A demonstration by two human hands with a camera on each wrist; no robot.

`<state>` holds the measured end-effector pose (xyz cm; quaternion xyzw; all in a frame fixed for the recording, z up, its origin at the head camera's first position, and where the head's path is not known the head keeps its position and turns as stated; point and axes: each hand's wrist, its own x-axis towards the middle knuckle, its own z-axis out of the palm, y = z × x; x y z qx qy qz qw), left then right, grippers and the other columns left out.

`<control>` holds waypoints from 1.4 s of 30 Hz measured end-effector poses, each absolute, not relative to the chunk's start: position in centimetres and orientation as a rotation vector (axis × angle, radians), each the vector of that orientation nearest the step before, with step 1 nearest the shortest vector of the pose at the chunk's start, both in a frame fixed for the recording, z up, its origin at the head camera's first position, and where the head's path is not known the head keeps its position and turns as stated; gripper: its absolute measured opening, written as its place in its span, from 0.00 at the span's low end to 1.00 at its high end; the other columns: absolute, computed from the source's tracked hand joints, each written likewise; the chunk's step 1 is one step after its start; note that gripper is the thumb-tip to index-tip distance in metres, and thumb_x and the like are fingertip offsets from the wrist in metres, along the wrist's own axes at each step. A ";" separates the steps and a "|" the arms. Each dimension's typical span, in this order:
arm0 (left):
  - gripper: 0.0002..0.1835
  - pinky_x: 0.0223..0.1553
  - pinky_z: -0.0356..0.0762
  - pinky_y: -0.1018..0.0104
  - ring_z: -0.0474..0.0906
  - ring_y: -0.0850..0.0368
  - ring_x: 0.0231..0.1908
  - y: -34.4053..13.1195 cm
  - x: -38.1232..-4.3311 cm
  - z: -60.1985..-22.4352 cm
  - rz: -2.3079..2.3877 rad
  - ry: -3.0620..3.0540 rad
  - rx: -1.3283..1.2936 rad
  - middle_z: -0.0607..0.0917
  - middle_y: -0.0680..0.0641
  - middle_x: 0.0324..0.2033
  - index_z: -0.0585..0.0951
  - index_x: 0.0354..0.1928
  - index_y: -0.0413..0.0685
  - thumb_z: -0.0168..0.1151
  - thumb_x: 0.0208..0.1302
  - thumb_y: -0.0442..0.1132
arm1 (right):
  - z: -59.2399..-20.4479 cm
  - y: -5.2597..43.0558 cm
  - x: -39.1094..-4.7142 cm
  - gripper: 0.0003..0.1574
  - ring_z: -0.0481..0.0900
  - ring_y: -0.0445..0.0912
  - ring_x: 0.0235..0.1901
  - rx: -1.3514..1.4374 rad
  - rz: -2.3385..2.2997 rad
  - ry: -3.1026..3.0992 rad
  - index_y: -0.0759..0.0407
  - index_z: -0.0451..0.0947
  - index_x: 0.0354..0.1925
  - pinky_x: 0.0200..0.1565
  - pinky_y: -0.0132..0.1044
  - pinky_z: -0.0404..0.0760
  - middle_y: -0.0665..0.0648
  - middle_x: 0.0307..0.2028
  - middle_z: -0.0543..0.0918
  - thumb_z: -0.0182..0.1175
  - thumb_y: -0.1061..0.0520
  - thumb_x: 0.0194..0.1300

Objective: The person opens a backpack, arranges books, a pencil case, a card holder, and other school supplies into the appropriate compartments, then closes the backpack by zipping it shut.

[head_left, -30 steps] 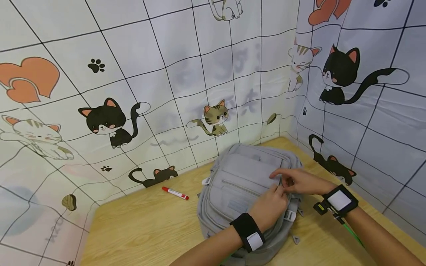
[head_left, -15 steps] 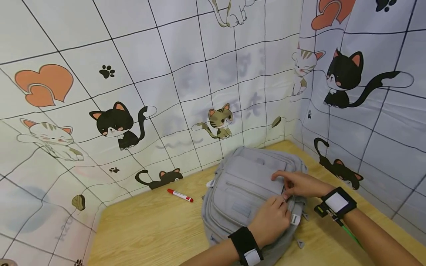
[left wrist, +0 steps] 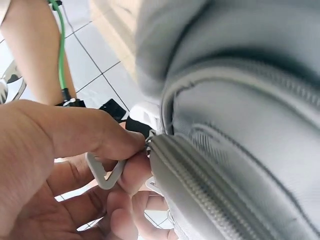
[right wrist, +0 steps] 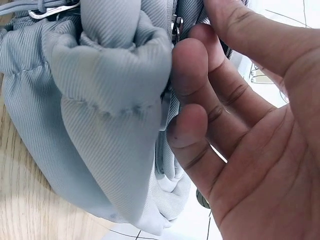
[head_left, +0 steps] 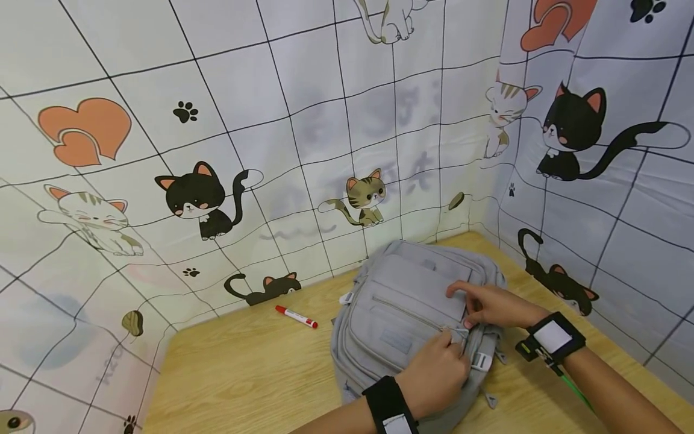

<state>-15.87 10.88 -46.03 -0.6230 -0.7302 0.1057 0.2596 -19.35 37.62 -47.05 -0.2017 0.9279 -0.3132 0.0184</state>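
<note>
A grey backpack point(head_left: 396, 289) lies on the wooden table, its front pocket facing up. My left hand point(head_left: 436, 374) is at the pocket's near right edge, thumb and forefinger pinching a zipper pull point(left wrist: 104, 172) with a grey triangular loop. The zipper point(left wrist: 200, 192) runs away from those fingertips along the pocket edge. Close beside it, my right hand point(head_left: 496, 306) holds the backpack's right side. Its index finger bends onto the front, and its thumb is near the left fingertips. The right wrist view shows the other fingers point(right wrist: 187, 125) curled against the grey fabric; the thumb tip is cut off.
A red and white marker point(head_left: 296, 316) lies on the table point(head_left: 244, 367) left of the backpack. Cat-print sheets point(head_left: 303, 138) hang behind and to the right. A white buckle point(head_left: 481, 361) and a loose strap end point(head_left: 491, 399) are at the backpack's right side.
My left hand has shifted slightly away from the right hand with the zipper pull. The right hand keeps its place on the backpack. The head view has swung slightly left.
</note>
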 end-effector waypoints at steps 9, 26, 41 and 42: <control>0.17 0.36 0.49 0.73 0.59 0.69 0.21 7.8 -15.9 -46.2 0.027 -2.056 -1.800 0.72 0.62 0.18 0.75 0.19 0.62 0.74 0.60 0.43 | -47.5 38.1 -19.4 0.34 0.75 0.32 0.26 -0.658 -0.977 2.884 0.47 0.71 0.66 0.30 0.31 0.74 0.41 0.28 0.81 0.74 0.50 0.67; 0.16 0.38 0.55 0.77 0.59 0.70 0.24 5.8 -15.2 -48.6 -0.214 -2.245 -1.642 0.71 0.60 0.21 0.76 0.26 0.57 0.77 0.62 0.41 | -46.4 34.6 -16.1 0.22 0.72 0.27 0.26 -0.730 -0.812 3.021 0.49 0.80 0.54 0.29 0.29 0.73 0.34 0.28 0.77 0.76 0.50 0.65; 0.14 0.28 0.68 0.73 0.71 0.62 0.30 7.8 -13.5 -50.6 0.136 -2.264 -1.360 0.78 0.55 0.29 0.85 0.29 0.55 0.77 0.64 0.53 | -46.9 31.9 -15.8 0.12 0.66 0.25 0.22 -0.984 -0.767 2.982 0.39 0.79 0.35 0.25 0.25 0.67 0.34 0.22 0.73 0.76 0.47 0.65; 0.11 0.27 0.67 0.74 0.71 0.62 0.29 7.8 -13.5 -50.7 0.143 -2.263 -1.368 0.78 0.56 0.29 0.86 0.29 0.55 0.77 0.64 0.50 | -46.8 31.9 -15.7 0.12 0.66 0.25 0.22 -0.979 -0.780 2.976 0.39 0.79 0.35 0.25 0.25 0.67 0.34 0.22 0.72 0.76 0.48 0.65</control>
